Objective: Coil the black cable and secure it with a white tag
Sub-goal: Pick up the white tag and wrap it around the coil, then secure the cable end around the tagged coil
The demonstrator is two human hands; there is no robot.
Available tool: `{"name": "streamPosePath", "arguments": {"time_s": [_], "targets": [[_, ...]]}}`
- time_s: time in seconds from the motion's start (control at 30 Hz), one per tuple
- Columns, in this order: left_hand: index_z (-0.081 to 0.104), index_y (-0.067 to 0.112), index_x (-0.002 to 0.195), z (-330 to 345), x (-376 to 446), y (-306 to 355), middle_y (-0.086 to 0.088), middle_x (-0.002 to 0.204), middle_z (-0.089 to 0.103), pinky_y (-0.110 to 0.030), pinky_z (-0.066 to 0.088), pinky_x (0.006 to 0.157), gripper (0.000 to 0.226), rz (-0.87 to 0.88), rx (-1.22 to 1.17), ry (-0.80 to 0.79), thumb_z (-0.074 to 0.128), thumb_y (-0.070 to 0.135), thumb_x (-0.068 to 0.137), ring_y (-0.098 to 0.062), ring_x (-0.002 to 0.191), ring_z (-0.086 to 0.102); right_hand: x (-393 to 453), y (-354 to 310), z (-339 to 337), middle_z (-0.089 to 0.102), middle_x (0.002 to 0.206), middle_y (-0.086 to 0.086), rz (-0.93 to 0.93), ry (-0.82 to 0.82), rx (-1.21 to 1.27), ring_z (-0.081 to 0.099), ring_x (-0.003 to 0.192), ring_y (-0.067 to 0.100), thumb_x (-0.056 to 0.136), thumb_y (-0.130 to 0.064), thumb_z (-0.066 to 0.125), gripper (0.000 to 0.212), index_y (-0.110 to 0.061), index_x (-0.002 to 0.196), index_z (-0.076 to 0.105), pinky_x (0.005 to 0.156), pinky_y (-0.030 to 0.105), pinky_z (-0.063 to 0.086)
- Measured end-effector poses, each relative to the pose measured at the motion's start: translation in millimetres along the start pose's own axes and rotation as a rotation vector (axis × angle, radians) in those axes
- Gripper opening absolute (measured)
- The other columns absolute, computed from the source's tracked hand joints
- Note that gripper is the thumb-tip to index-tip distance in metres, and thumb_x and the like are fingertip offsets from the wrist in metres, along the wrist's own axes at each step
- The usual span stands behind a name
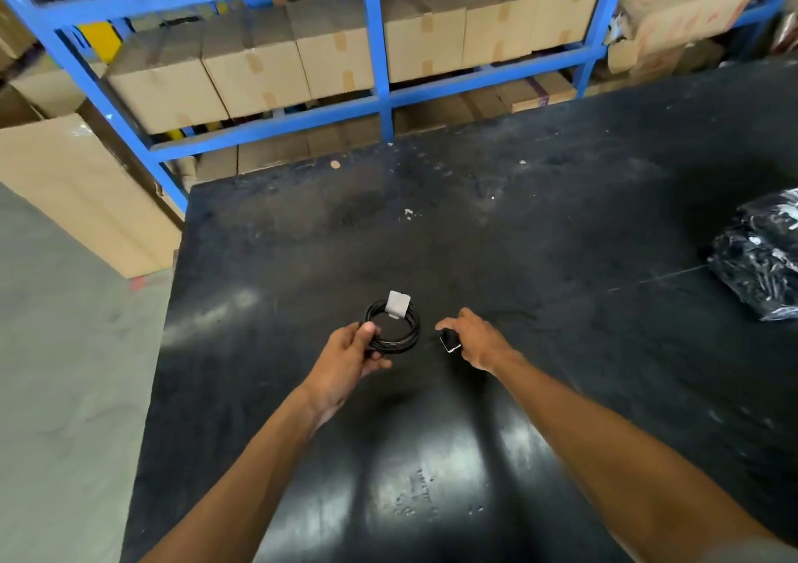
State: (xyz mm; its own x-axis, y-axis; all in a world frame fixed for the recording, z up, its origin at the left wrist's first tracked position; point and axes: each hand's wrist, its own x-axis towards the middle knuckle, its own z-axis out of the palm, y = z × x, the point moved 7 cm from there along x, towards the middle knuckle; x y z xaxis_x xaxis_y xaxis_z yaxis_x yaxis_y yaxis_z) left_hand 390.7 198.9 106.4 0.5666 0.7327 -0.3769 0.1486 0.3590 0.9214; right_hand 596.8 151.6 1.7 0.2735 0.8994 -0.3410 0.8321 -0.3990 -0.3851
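One black cable [395, 330], coiled into a ring, one white tag [398, 303] wrapped over its far side; it sits at centre frame. Two bare hands: the left hand [352, 355] pinches the near-left edge of the coil between thumb and fingers; the right hand [473, 340], just right of the coil, is curled around a small black plug [449, 341] with a pale edge. Under them a scuffed, glossy black table [561, 225]. Grey floor [64, 368] at left. Blue shelving [375, 44] across the top, stacked with cardboard boxes [254, 70]. One black plastic-wrapped bundle [764, 260] at right edge, well apart.
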Motion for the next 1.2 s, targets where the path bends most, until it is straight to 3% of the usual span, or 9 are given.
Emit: {"name": "streamPosePath", "arguments": {"time_s": [0.37, 0.5, 0.6, 0.9, 1.03, 1.2], "targets": [[0.055, 0.001, 0.098, -7, 14, -9, -0.006, 0.073, 0.046, -0.021, 0.056, 0.066, 0.024, -0.033, -0.008, -0.035, 0.040, 0.019, 0.101, -0.010, 0.064, 0.050, 17, 3, 8, 0.061, 0.113, 0.003, -0.123, 0.014, -0.326, 0.059, 0.109, 0.029, 0.085, 0.006, 0.057, 0.039, -0.020, 0.115, 0.061, 0.075, 0.038, 0.048], [0.056, 0.002, 0.097, -5, 15, -9, -0.006, 0.078, 0.046, -0.021, 0.056, 0.067, 0.024, -0.043, 0.017, -0.036, 0.040, 0.020, 0.101, -0.011, 0.066, 0.048, 15, -1, 7, 0.050, 0.121, 0.005, -0.206, 0.047, -0.428, 0.047, 0.119, 0.025, 0.096, -0.021, 0.058, 0.022, -0.012, 0.116, 0.061, 0.076, 0.039, 0.050], [0.056, 0.002, 0.097, -5, 15, -10, -0.006, 0.079, 0.046, -0.021, 0.056, 0.067, 0.024, -0.050, 0.016, -0.036, 0.040, 0.020, 0.101, -0.011, 0.066, 0.048, 13, -8, 14, 0.048, 0.125, 0.009, -0.298, 0.019, -0.507, 0.047, 0.120, 0.028, 0.100, -0.031, 0.050, 0.031, -0.006, 0.114, 0.062, 0.084, 0.040, 0.047], [0.055, 0.003, 0.096, -6, 6, -2, -0.005, 0.076, 0.044, -0.021, 0.056, 0.066, 0.023, -0.037, 0.020, -0.011, 0.040, 0.020, 0.101, -0.011, 0.066, 0.046, -8, -33, 34, 0.060, 0.107, 0.007, -0.454, -0.110, -0.327, 0.053, 0.107, 0.026, 0.100, -0.025, 0.049, 0.019, -0.011, 0.102, 0.062, 0.075, 0.040, 0.050], [0.054, 0.005, 0.094, -8, 0, 5, -0.005, 0.074, 0.043, -0.021, 0.056, 0.066, 0.023, -0.018, 0.010, -0.004, 0.039, 0.020, 0.101, -0.011, 0.065, 0.046, -11, -38, 37, 0.066, 0.105, 0.006, -0.411, -0.104, -0.327, 0.053, 0.105, 0.025, 0.097, -0.024, 0.048, 0.017, -0.013, 0.099, 0.060, 0.066, 0.035, 0.041], [0.054, 0.005, 0.095, -8, -11, 17, -0.005, 0.075, 0.044, -0.021, 0.057, 0.068, 0.023, 0.028, -0.003, 0.000, 0.038, 0.020, 0.101, -0.010, 0.063, 0.048, -16, -34, 36, 0.067, 0.097, 0.008, -0.264, -0.151, -0.174, 0.056, 0.095, 0.027, 0.096, -0.028, 0.047, 0.016, -0.015, 0.097, 0.056, 0.069, 0.035, 0.041]]}}
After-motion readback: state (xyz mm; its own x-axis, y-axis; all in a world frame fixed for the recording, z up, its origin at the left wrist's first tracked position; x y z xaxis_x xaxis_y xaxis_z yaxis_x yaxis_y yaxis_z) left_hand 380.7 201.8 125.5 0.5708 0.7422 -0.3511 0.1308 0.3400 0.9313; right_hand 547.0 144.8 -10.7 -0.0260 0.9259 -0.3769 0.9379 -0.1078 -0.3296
